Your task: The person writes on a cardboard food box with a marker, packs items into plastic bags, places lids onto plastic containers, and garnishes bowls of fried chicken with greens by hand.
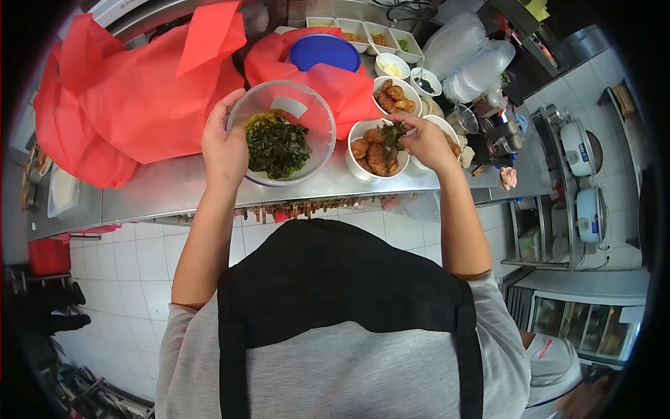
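My left hand [227, 143] grips the side of a round clear plastic tub [324, 115], tilted toward me, its thumb over the rim. Inside lie crisp-looking dark green leaves [279, 148]. With fingers closed, my right hand [427, 142] pinches some of the same leaves [393, 135] above a white bowl [354, 166] of brown glazed fried pieces [375, 155]. Behind it stands a second white bowl [419, 110] of similar pieces. A third white bowl [442, 123] is partly hidden by my right hand.
Red fabric bags [139, 98] cover the counter's left and back, with a blue lid [324, 53] among them. Small tubs of toppings [392, 66] stand behind the bowls. Plastic-wrapped containers [457, 49] and jars [502, 140] crowd the right. Another person's grey sleeve [551, 356] shows at lower right.
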Available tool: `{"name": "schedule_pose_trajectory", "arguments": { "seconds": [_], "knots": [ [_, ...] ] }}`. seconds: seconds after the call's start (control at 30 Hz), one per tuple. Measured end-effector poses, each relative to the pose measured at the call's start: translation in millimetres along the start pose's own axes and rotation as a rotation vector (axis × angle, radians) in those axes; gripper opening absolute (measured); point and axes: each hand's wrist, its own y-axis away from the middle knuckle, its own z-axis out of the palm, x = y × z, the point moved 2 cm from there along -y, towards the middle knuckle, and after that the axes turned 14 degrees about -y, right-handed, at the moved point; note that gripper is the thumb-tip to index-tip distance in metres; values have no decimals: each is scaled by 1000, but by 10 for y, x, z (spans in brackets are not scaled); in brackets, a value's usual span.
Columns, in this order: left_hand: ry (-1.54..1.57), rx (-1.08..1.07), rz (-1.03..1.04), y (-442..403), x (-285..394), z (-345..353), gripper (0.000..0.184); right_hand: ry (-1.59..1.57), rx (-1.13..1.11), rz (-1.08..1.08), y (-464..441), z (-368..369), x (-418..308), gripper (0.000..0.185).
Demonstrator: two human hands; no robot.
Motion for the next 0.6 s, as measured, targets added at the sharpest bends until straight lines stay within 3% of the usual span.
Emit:
{"name": "schedule_pose_trajectory", "arguments": {
  "seconds": [0.1,0.17,0.3,0.4,0.57,0.6],
  "knots": [
    [-21,-54,-31,1,52,2,55,-108,28,-22,-18,11,152,29],
    [6,-14,-18,-8,6,13,51,-256,6,19,-58,-18,297,27],
    [32,12,-7,-13,-15,17,48,-826,26,44,-86,-176,448,23],
    [30,3,-8,-12,-28,6,48,-970,86,70,-95,-380,393,24],
    [23,13,-21,1,17,3,48,-750,-36,174,-134,-185,408,15],
    [22,15,-28,2,20,6,48,-763,-33,247,-113,-95,396,21]
  ]
}}
